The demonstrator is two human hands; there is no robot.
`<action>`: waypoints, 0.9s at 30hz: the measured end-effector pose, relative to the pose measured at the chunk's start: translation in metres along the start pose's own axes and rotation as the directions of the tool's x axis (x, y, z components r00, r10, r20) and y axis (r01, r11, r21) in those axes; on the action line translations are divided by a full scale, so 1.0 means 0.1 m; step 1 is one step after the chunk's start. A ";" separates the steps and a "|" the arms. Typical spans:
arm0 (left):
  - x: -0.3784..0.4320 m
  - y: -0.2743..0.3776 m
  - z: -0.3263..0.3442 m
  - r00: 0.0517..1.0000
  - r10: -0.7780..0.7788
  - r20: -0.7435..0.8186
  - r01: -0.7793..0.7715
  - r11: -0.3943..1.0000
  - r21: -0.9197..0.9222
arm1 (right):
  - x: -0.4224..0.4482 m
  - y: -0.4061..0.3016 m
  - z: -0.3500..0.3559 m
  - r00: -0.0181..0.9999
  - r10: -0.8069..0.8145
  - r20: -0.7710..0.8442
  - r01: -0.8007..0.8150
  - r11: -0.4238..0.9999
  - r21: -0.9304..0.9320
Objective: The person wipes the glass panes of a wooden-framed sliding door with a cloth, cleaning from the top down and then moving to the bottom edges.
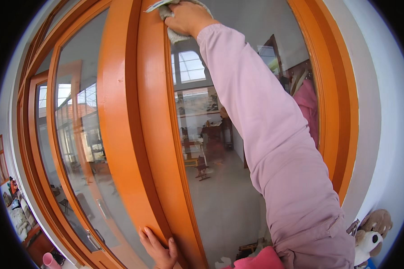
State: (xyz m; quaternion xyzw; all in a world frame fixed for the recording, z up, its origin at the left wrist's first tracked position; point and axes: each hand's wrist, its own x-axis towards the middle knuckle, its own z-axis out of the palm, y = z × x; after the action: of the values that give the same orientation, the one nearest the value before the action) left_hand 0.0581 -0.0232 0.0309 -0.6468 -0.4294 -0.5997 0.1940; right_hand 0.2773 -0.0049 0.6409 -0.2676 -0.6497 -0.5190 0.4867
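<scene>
My right hand, in a pink sleeve, is raised to the upper part of the door and holds a light cloth against the glass pane and the edge of its orange wooden frame. The cloth is bunched beneath the fingers. My left hand rests low on the orange wooden post, with its fingers apart and nothing in them. Reflections and a room with furniture show in the glass.
Left of the post is another glazed door panel with a metal handle. Plush toys sit at the lower right by the white wall. A pink container and piled fabrics are at the lower left.
</scene>
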 end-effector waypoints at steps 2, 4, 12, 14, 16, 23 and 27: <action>0.03 0.01 0.04 1.000 0.012 -0.011 -0.012 1.000 0.011 | -0.25 0.00 -0.01 0.997 -0.069 0.029 0.071 0.994 -0.079; 0.03 0.04 0.05 1.000 0.014 -0.008 -0.014 0.999 0.029 | -0.55 -0.09 -0.04 0.991 -0.120 0.052 0.125 0.986 -0.108; 0.12 0.04 0.03 0.997 0.066 -0.034 -0.066 0.998 0.003 | -1.93 -0.65 -0.28 0.964 -0.250 0.088 0.252 0.967 -0.020; 0.11 0.03 0.02 0.997 0.072 -0.030 -0.072 0.997 0.002 | -2.19 -0.67 -0.38 0.941 -0.321 0.105 0.323 0.946 -0.005; 0.10 0.02 -0.02 0.997 0.072 -0.022 -0.072 0.997 0.000 | -2.36 -0.64 -0.56 0.913 -0.375 0.160 0.377 0.926 0.021; 0.17 0.15 -0.06 0.998 0.059 0.008 -0.058 0.997 -0.056 | -1.85 0.69 -1.32 0.969 0.218 -0.114 -0.246 0.840 -0.484; 0.15 0.13 -0.01 0.998 0.068 -0.011 -0.069 0.997 -0.043 | -2.19 0.80 -1.61 0.919 0.142 -0.368 -0.291 0.873 -0.391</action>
State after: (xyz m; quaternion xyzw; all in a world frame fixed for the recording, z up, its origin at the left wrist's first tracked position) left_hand 0.0665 -0.0258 0.0487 -0.6623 -0.3930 -0.6049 0.2024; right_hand 0.4870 -0.0952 0.4725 -0.3522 -0.3914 -0.6303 0.5706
